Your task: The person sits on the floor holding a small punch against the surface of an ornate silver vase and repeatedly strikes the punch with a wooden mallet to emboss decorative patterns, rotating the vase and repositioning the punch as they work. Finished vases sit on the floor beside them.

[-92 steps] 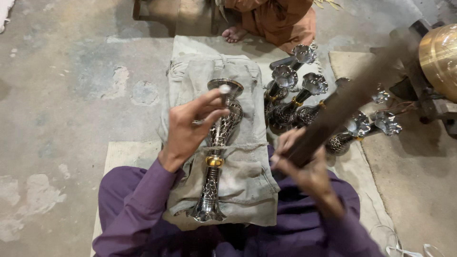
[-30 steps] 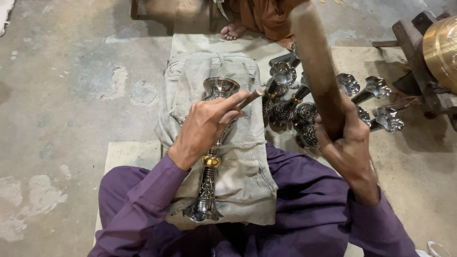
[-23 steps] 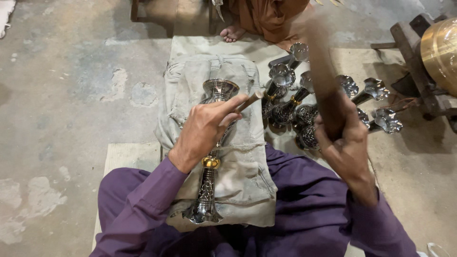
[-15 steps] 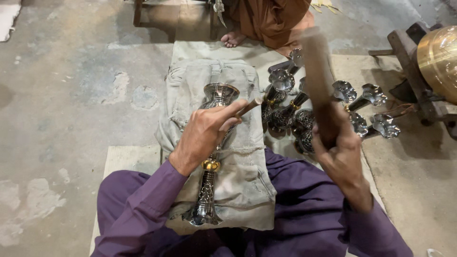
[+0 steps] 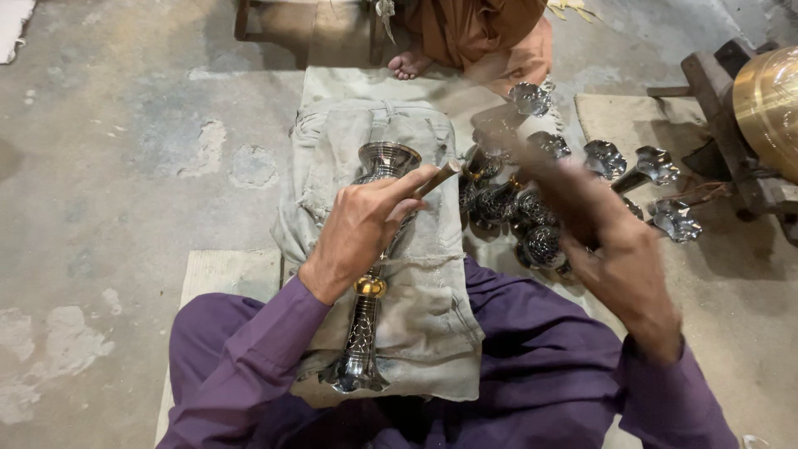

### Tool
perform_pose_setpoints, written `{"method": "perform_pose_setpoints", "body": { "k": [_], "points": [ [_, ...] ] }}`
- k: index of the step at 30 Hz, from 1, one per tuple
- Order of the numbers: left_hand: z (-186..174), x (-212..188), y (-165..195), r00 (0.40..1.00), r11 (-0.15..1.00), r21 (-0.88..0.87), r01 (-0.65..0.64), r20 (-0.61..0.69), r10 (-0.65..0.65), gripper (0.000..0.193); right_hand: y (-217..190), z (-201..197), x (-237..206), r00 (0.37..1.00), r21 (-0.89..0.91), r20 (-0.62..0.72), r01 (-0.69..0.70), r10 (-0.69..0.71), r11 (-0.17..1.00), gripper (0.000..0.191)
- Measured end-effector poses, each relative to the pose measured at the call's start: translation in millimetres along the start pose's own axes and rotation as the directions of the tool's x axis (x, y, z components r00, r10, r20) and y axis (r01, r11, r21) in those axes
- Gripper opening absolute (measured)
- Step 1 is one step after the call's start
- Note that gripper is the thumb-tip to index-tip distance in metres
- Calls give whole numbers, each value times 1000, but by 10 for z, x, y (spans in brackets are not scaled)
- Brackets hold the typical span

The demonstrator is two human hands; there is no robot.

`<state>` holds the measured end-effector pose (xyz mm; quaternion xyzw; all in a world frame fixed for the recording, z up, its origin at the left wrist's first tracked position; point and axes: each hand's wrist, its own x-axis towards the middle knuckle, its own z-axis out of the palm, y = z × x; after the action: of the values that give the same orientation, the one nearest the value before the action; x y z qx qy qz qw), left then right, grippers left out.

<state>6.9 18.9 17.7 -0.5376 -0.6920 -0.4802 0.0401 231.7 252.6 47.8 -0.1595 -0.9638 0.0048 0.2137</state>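
Engraved metal vase [image 5: 366, 333] lies across the lap on a grey folded cloth [image 5: 416, 316], mouth toward 12 o'clock. Left hand [image 5: 362, 229] rests on it, fingers pinched tight on a small chisel [image 5: 436, 179]. At 2 o'clock the right hand [image 5: 619, 266] is clenched around a blurred wooden mallet [image 5: 532, 158], with more shiny vases [image 5: 532, 216] piled beyond.

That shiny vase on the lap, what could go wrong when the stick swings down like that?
The right hand swings a blurred wooden stick toward a small chisel pinched in the left hand. A miss could hit those fingers. The metal vase only lies on a folded cloth, so it might roll or get dented.
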Motion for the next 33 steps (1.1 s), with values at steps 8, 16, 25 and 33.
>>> {"method": "perform_pose_setpoints", "body": {
  "k": [8,16,25,33],
  "points": [
    [30,-38,-17,1000,1000,3,3,-2,-3,45,-38,15,28,991,220,-126,61,-34,974,67],
    [1,-31,-14,1000,999,32,-20,-6,20,42,-67,-39,-39,976,99,-215,70,-48,993,73],
    [-4,-35,-17,1000,999,36,-7,24,6,42,117,41,-88,977,340,-204,7,67,940,62],
    [28,-69,-49,997,998,12,-69,-22,70,42,130,83,-107,977,336,-212,39,35,941,56]
  ]
}}
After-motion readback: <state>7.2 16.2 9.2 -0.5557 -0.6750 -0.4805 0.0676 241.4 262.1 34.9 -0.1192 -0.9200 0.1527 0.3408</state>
